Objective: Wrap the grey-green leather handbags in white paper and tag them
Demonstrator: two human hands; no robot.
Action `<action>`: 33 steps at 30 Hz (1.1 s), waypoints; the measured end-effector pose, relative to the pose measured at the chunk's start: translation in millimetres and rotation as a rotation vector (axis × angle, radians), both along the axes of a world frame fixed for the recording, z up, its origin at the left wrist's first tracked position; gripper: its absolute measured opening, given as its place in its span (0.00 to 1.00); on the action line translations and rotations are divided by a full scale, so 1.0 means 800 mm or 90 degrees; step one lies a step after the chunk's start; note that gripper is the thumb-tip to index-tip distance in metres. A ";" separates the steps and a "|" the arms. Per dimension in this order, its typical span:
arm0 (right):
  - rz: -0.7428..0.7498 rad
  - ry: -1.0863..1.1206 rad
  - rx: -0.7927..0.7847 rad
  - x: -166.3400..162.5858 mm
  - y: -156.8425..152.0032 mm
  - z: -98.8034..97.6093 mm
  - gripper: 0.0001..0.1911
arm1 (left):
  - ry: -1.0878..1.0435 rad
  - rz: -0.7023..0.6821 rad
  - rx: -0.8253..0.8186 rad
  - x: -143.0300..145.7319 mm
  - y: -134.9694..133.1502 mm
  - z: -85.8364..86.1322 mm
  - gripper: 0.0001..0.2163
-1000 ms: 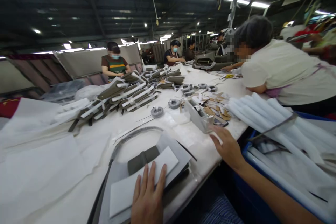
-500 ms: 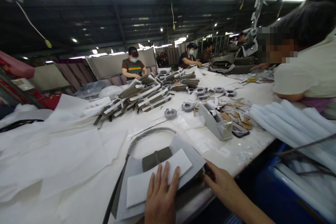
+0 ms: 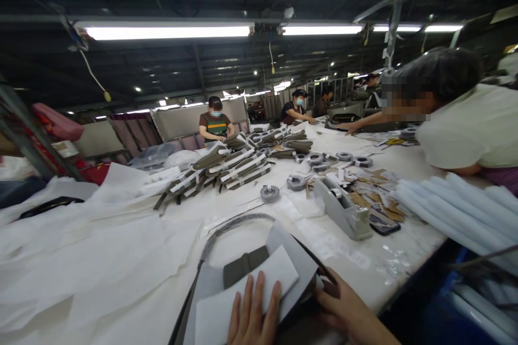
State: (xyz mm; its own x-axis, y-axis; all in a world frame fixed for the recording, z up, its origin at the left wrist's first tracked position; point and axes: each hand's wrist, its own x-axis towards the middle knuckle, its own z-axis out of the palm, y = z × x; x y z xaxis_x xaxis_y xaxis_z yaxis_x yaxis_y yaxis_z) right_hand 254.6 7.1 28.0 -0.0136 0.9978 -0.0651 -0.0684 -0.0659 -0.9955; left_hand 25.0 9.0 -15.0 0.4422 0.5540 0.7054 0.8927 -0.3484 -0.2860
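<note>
- Left hand (image 3: 253,315) lies flat, fingers spread, on the white sheet (image 3: 214,318) at the worktop's (image 3: 399,250) near edge.
- Right hand (image 3: 343,307) touches the grey wrap's (image 3: 283,237) right side; I cannot tell its grip.

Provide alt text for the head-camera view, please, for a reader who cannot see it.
The person's left hand lies flat on a white sheet atop an olive bag in grey wrapping, while the right hand touches the wrapping's right edge. Beyond, the long white table holds a grey tape dispenser, tape rolls and stacked wrapped bags; other people work along it.
</note>
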 end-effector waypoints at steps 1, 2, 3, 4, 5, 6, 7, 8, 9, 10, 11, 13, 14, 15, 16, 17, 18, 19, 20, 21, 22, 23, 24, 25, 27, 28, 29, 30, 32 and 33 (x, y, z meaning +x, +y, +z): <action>0.006 0.055 -0.021 -0.006 -0.002 0.006 0.28 | -0.004 -0.005 -0.013 -0.001 -0.002 0.002 0.30; 0.008 0.100 -0.036 -0.012 -0.004 0.013 0.27 | -0.008 -0.014 -0.031 -0.002 -0.004 0.004 0.31; 0.003 0.132 -0.044 -0.018 -0.005 0.020 0.26 | -0.012 -0.025 -0.049 -0.003 -0.005 0.006 0.32; -0.008 0.153 -0.046 -0.023 -0.006 0.027 0.25 | -0.021 -0.033 -0.066 -0.004 -0.007 0.009 0.33; -0.022 0.166 -0.045 -0.028 -0.007 0.033 0.26 | -0.032 -0.036 -0.077 -0.005 -0.009 0.011 0.33; -0.032 0.174 -0.043 -0.033 -0.007 0.038 0.26 | -0.046 -0.033 -0.081 -0.005 -0.010 0.013 0.34; -0.034 0.180 -0.041 -0.035 -0.008 0.042 0.27 | -0.059 -0.027 -0.080 -0.006 -0.011 0.015 0.33; -0.025 0.181 -0.034 -0.035 -0.007 0.044 0.28 | -0.068 -0.021 -0.079 -0.007 -0.011 0.017 0.33; -0.007 0.173 -0.024 -0.032 -0.005 0.045 0.29 | -0.071 -0.017 -0.079 -0.008 -0.011 0.020 0.33; 0.022 0.154 -0.012 -0.026 -0.002 0.043 0.30 | -0.069 -0.017 -0.082 -0.009 -0.011 0.023 0.33; 0.055 0.123 0.003 -0.016 0.003 0.040 0.30 | -0.065 -0.017 -0.086 -0.011 -0.011 0.026 0.32; 0.093 0.000 0.059 0.015 0.019 0.029 0.27 | -0.061 -0.015 -0.094 -0.014 -0.010 0.033 0.32; 0.085 -0.097 0.106 0.034 0.030 0.021 0.26 | -0.062 -0.012 -0.098 -0.016 -0.010 0.037 0.33; 0.049 -0.220 0.168 0.054 0.042 0.013 0.23 | -0.064 -0.009 -0.102 -0.016 -0.010 0.040 0.33; -0.001 -0.368 0.237 0.074 0.055 0.005 0.20 | -0.065 -0.007 -0.106 -0.017 -0.011 0.043 0.33; -0.048 -0.512 0.291 0.091 0.068 -0.002 0.18 | -0.064 -0.005 -0.111 -0.017 -0.011 0.044 0.33; -0.072 -0.638 0.322 0.105 0.081 -0.009 0.16 | -0.063 -0.006 -0.117 -0.016 -0.012 0.046 0.34; -0.085 -0.731 0.334 0.115 0.092 -0.015 0.16 | -0.062 -0.006 -0.123 -0.016 -0.013 0.046 0.34; -0.087 -0.791 0.331 0.122 0.102 -0.019 0.17 | -0.060 -0.006 -0.126 -0.015 -0.013 0.046 0.35; -0.085 -0.824 0.321 0.126 0.111 -0.022 0.17 | -0.057 -0.005 -0.126 -0.014 -0.014 0.046 0.35; -0.088 -0.838 0.311 0.127 0.117 -0.023 0.16 | -0.054 -0.003 -0.124 -0.013 -0.014 0.045 0.35; -0.096 -0.843 0.302 0.127 0.122 -0.024 0.16 | -0.052 0.000 -0.121 -0.013 -0.014 0.044 0.35; -0.106 -0.853 0.292 0.126 0.125 -0.023 0.15 | -0.050 0.002 -0.117 -0.013 -0.014 0.043 0.35; -0.116 -0.863 0.281 0.125 0.126 -0.021 0.16 | -0.050 0.003 -0.114 -0.013 -0.013 0.042 0.35; -0.139 -0.879 0.258 0.124 0.123 -0.014 0.17 | -0.055 0.000 -0.113 -0.015 -0.012 0.040 0.35; -0.153 -0.888 0.247 0.124 0.119 -0.009 0.17 | -0.059 -0.003 -0.113 -0.015 -0.011 0.039 0.36; -0.162 -0.899 0.240 0.125 0.114 -0.003 0.18 | -0.064 -0.006 -0.113 -0.016 -0.010 0.039 0.36; -0.165 -0.912 0.241 0.126 0.109 0.003 0.18 | -0.070 -0.010 -0.114 -0.017 -0.009 0.038 0.35; -0.159 -0.923 0.248 0.128 0.096 0.015 0.17 | -0.086 -0.017 -0.114 -0.017 -0.008 0.037 0.34; -0.147 -0.905 0.243 0.128 0.089 0.020 0.17 | -0.095 -0.022 -0.113 -0.017 -0.008 0.038 0.33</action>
